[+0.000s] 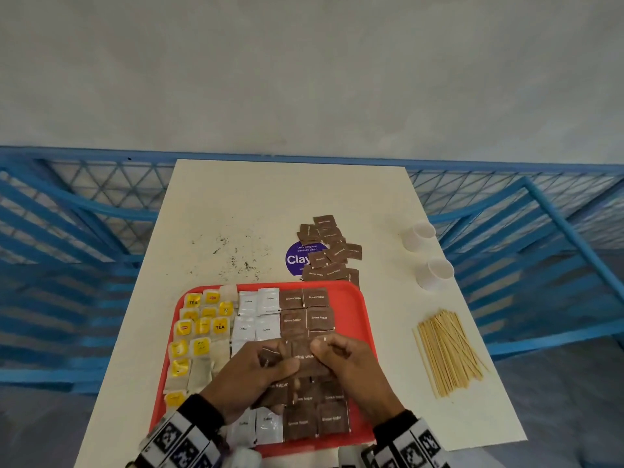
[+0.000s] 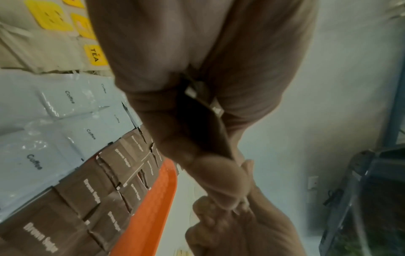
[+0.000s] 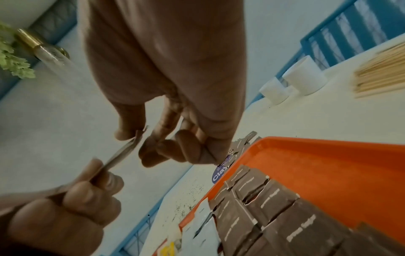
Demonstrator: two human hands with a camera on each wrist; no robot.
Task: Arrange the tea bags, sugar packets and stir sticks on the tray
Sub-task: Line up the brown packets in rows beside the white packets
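Note:
A red tray [image 1: 361,319] holds rows of yellow-tagged tea bags [image 1: 202,329] at its left, white coffee packets [image 1: 258,309] in the middle and brown sugar packets [image 1: 305,309] at its right. Over the tray's middle both hands hold a small stack of brown sugar packets [image 1: 305,361]. My left hand [image 1: 280,361] grips the stack's left end [image 2: 203,124] between thumb and fingers. My right hand [image 1: 324,346] pinches the right edge of the stack [image 3: 122,152]. Wooden stir sticks [image 1: 445,352] lie in a loose heap on the table, right of the tray.
A loose pile of brown sugar packets [image 1: 329,248] lies beyond the tray, partly over a purple sticker [image 1: 297,260]. Two white cups [image 1: 418,234] [image 1: 434,273] lie near the table's right edge. Dark crumbs [image 1: 233,255] dot the table. A blue railing [image 1: 101,211] surrounds it.

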